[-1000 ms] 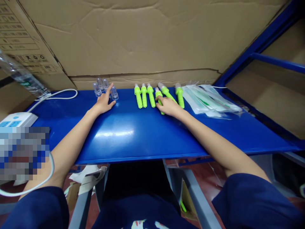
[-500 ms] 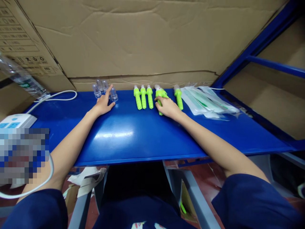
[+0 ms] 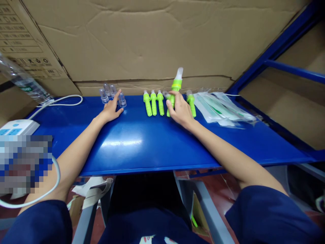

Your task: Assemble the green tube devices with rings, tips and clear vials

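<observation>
My right hand point(image 3: 182, 111) grips a bright green stick with a clear tip point(image 3: 177, 84), its tip raised and leaning slightly right. Behind that hand another such stick is mostly hidden, with only its clear tip showing. To the left, three matching green sticks point(image 3: 153, 104) lie side by side on the blue table point(image 3: 152, 142); one more green stick point(image 3: 192, 104) lies just right of the hand. My left hand point(image 3: 110, 111) rests on the table, fingers apart, among several clear dome-shaped plastic caps point(image 3: 122, 100). It touches or nearly touches them; which one, I cannot tell.
Flat clear packets with pale green contents point(image 3: 220, 110) lie on the right. At the left are a white power strip point(image 3: 22, 126), a white cable point(image 3: 68, 105) and a clear plastic bottle point(image 3: 29, 86). A cardboard wall point(image 3: 152, 40) backs the table; a blue metal frame point(image 3: 276, 49) borders the right.
My right hand has lifted a green stick from the row and turned its clear tip upward. My left hand has stayed beside the caps.
</observation>
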Tool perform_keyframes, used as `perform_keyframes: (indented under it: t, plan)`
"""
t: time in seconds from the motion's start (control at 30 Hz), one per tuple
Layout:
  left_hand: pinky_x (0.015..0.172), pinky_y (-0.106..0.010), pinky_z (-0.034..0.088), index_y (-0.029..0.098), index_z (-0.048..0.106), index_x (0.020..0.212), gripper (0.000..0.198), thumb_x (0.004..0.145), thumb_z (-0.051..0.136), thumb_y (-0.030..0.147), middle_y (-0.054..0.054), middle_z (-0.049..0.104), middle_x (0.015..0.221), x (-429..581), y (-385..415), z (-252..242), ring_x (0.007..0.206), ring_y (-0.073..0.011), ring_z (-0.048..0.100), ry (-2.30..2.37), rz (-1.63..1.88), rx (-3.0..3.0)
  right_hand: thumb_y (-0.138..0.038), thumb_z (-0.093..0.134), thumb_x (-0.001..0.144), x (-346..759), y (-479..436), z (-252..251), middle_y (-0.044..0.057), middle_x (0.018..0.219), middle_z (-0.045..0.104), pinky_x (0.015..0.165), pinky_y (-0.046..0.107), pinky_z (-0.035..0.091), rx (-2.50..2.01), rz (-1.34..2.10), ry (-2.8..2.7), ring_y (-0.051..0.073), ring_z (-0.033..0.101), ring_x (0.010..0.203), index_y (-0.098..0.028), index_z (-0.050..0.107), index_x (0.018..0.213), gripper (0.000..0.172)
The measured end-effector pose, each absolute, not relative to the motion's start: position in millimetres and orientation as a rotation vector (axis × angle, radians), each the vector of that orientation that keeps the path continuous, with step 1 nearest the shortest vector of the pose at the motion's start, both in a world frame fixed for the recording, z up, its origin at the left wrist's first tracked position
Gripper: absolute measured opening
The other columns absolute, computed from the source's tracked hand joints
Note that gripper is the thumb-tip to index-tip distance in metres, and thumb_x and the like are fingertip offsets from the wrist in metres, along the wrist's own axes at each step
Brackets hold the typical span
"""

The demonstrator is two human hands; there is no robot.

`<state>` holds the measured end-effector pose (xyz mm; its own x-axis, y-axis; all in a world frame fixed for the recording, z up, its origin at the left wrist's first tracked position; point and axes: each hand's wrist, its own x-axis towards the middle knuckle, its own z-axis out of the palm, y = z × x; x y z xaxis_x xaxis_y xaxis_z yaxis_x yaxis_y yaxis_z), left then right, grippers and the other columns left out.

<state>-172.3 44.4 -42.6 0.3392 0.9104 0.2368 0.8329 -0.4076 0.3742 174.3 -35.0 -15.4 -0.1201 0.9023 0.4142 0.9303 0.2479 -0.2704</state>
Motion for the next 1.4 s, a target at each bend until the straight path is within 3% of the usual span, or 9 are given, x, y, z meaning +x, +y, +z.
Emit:
perform_keyframes:
  t: [0.1, 0.27, 0.43, 0.8, 0.93, 1.03, 1.13, 1.23, 1.4]
  plan:
    - [0.120, -0.068, 0.035, 0.024, 0.002, 0.170, 0.100, 0.094, 0.065, 0.033, -0.023, 0.051, 0.158, -174, 47, -45, 0.144, -0.0414, 0.053, 1.573, 0.626, 2.414, -0.042, 0.032, 0.106, 179, -26, -26, 0.019, 0.156, 0.051, 0.112, 0.048, 0.048, -1.589, -0.096, -2.003, 0.033, 0.056, 0.137, -0.016, 0.038, 0.156, 0.056]
    - [0.123, -0.067, 0.032, 0.025, 0.000, 0.170, 0.102, 0.093, 0.066, 0.032, -0.022, 0.049, 0.160, -176, 51, -47, 0.145, -0.0410, 0.053, 1.562, 0.621, 2.395, -0.050, 0.041, 0.103, 192, -6, -47, 0.022, 0.142, 0.059, 0.101, 0.055, 0.056, -1.307, -0.176, -1.972, 0.035, 0.067, 0.118, -0.017, 0.039, 0.149, 0.057]
    - [0.121, -0.070, 0.034, 0.025, 0.002, 0.170, 0.102, 0.093, 0.067, 0.031, -0.022, 0.051, 0.158, -177, 53, -50, 0.143, -0.0424, 0.054, 1.546, 0.654, 2.414, -0.050, 0.042, 0.103, 195, -2, -51, 0.021, 0.136, 0.061, 0.098, 0.057, 0.058, -1.297, -0.214, -1.954, 0.035, 0.069, 0.113, -0.020, 0.036, 0.149, 0.055]
    - [0.121, -0.071, 0.034, 0.024, 0.004, 0.170, 0.105, 0.090, 0.071, 0.029, -0.023, 0.052, 0.156, -180, 58, -54, 0.142, -0.0432, 0.055, 1.519, 0.691, 2.408, -0.042, 0.047, 0.101, 197, 1, -52, 0.021, 0.137, 0.059, 0.098, 0.061, 0.058, -1.216, -0.276, -1.946, 0.039, 0.068, 0.118, -0.023, 0.038, 0.148, 0.052]
    - [0.124, -0.070, 0.029, 0.024, 0.007, 0.170, 0.105, 0.088, 0.074, 0.031, -0.022, 0.048, 0.160, -183, 61, -57, 0.149, -0.0427, 0.048, 1.438, 0.769, 2.438, -0.042, 0.046, 0.102, 197, 1, -54, 0.020, 0.137, 0.058, 0.099, 0.062, 0.057, -1.187, -0.205, -1.969, 0.040, 0.068, 0.120, -0.023, 0.037, 0.152, 0.054]
    - [0.126, -0.069, 0.028, 0.023, 0.008, 0.170, 0.104, 0.089, 0.073, 0.032, -0.022, 0.044, 0.163, -184, 62, -59, 0.151, -0.0418, 0.045, 1.432, 0.777, 2.448, -0.042, 0.046, 0.102, 198, 6, -59, 0.021, 0.146, 0.053, 0.100, 0.061, 0.058, -1.097, -0.187, -1.987, 0.039, 0.066, 0.125, -0.024, 0.028, 0.156, 0.060]
    - [0.123, -0.067, 0.034, 0.022, 0.008, 0.170, 0.102, 0.090, 0.071, 0.031, -0.023, 0.050, 0.158, -182, 59, -57, 0.145, -0.0404, 0.052, 1.454, 0.754, 2.444, -0.036, 0.045, 0.102, 197, 11, -63, 0.020, 0.156, 0.045, 0.103, 0.057, 0.058, -1.011, -0.209, -1.941, 0.033, 0.064, 0.131, -0.028, 0.010, 0.161, 0.069]
    - [0.118, -0.065, 0.040, 0.021, 0.016, 0.168, 0.094, 0.090, 0.069, 0.030, -0.021, 0.060, 0.148, -175, 51, -50, 0.134, -0.0383, 0.062, 1.477, 0.772, 2.437, -0.026, 0.046, 0.099, 197, 11, -63, 0.020, 0.157, 0.044, 0.100, 0.055, 0.060, -1.018, -0.168, -1.929, 0.031, 0.066, 0.127, -0.028, 0.004, 0.161, 0.075]
    - [0.112, -0.057, 0.049, 0.019, 0.046, 0.148, 0.060, 0.093, 0.063, 0.036, -0.015, 0.074, 0.121, -160, 32, -35, 0.121, -0.0341, 0.070, 1.452, 0.902, 2.425, -0.014, 0.049, 0.087, 196, 3, -57, 0.019, 0.150, 0.053, 0.093, 0.056, 0.061, -1.078, -0.110, -2.056, 0.035, 0.068, 0.120, -0.024, 0.021, 0.159, 0.077]
